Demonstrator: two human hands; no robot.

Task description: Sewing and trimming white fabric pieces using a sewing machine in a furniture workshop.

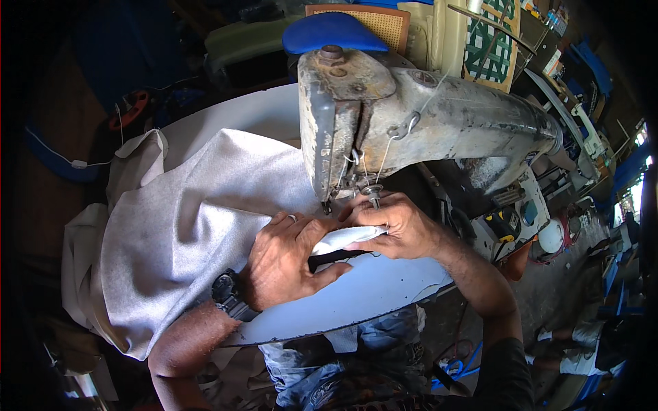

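Under the head of a worn grey sewing machine (425, 109), both my hands work at a large piece of light grey fabric (199, 185). My left hand (282, 257), with a ring and a dark wristwatch (229, 293), lies over the fabric, fingers stretched out and thumb apart. Close to the needle area, my right hand (394, 222) pinches a folded pale edge of the fabric (348, 238). Its fingertips are partly hidden behind the machine's thread parts. White thread (385, 154) runs down the machine head. The needle tip and the seam cannot be made out.
The pale sewing table (370, 284) has a curved front edge just before my lap. Fabric drapes over its left side. Behind the machine stand a blue padded seat (334, 33) and a chair frame with green webbing (491, 44). Blue cord (460, 366) lies on the floor at right.
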